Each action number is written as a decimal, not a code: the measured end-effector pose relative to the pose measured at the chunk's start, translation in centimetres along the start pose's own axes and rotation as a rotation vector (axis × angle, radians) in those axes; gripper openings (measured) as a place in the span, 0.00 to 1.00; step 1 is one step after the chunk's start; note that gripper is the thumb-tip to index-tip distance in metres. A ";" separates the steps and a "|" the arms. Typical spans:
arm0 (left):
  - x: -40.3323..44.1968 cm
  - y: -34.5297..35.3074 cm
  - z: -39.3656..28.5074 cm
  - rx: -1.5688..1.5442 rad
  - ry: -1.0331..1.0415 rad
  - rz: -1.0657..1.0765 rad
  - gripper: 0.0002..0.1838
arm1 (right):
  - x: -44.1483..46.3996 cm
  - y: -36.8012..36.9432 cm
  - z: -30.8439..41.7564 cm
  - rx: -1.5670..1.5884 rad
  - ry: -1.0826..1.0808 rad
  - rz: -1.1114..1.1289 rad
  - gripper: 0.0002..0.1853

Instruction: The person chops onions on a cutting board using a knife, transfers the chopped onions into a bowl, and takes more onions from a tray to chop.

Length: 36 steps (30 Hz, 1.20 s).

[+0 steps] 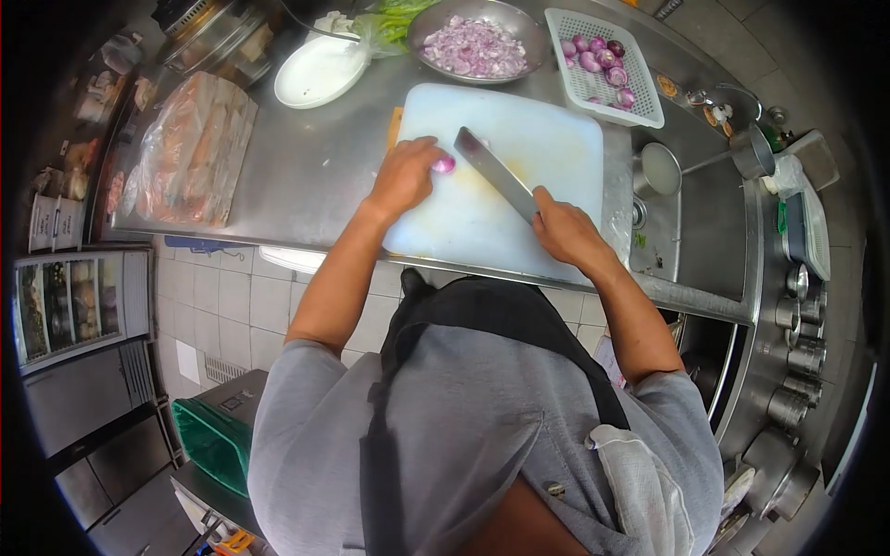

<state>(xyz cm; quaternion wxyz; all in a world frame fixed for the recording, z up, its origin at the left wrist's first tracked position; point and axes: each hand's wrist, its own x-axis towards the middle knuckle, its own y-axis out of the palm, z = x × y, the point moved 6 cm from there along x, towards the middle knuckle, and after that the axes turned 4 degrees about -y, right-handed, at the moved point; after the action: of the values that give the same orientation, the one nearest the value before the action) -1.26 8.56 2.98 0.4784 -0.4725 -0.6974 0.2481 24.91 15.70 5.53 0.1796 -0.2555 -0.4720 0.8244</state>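
Note:
On the white cutting board (445, 213), my left hand (406, 173) is closed on a small purple onion (444, 164) near the board's left side. My right hand (564, 225) grips the handle of a cleaver (498, 173), its fingers wrapped round it. The broad blade points up and left across the board, a short way to the right of the onion and apart from it. Beyond the board stands a metal bowl (538, 57) of chopped purple onion (474, 46). A white basket (579, 88) at the far right holds several whole purple onions (604, 57).
A white plate (317, 72) stands at the back left, near leafy greens (385, 23) in plastic. Plastic-wrapped packages (190, 148) lie on the counter's left end. To the right is a sink (709, 222) with a pot (657, 170). A green bin (209, 435) stands below left.

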 end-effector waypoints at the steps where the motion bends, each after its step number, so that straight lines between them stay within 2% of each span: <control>1: 0.1 -0.1 0.0 -0.039 -0.069 -0.009 0.13 | 0.0 0.0 0.2 -0.007 0.000 -0.002 0.11; 3: -0.4 0.0 -0.2 -0.117 -0.209 -0.025 0.11 | -0.3 0.0 0.6 -0.024 0.004 -0.002 0.10; 9: 0.0 0.7 -0.4 -0.071 -0.116 -0.018 0.08 | -1.5 -1.1 1.9 -0.068 -0.007 -0.004 0.08; 14: 0.0 1.3 -0.6 -0.005 -0.162 -0.001 0.07 | -0.8 -5.0 4.6 -0.196 -0.095 0.018 0.08; 20: -0.4 1.5 -0.6 -0.012 -0.170 -0.068 0.06 | 0.3 -2.6 2.2 -0.147 -0.079 0.082 0.09; 25: -1.3 1.1 -1.3 -0.042 -0.180 -0.159 0.06 | 0.4 -4.1 4.0 -0.217 -0.147 0.079 0.08; 29: -1.3 0.9 -1.2 -0.054 -0.168 -0.204 0.06 | 0.4 -2.9 2.9 -0.174 -0.087 0.123 0.08; 32: -2.1 1.0 -1.1 -0.063 -0.168 -0.218 0.06 | 0.1 -4.7 4.6 -0.196 -0.182 0.038 0.08; 36: -2.3 1.3 -1.1 -0.080 -0.164 -0.228 0.06 | 1.0 -2.1 3.4 -0.216 -0.142 0.103 0.08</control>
<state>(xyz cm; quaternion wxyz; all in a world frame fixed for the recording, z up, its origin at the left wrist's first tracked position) 0.50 6.90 1.40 0.4259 -0.3869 -0.7926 0.2017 22.18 14.95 8.59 0.0745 -0.2381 -0.5556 0.7931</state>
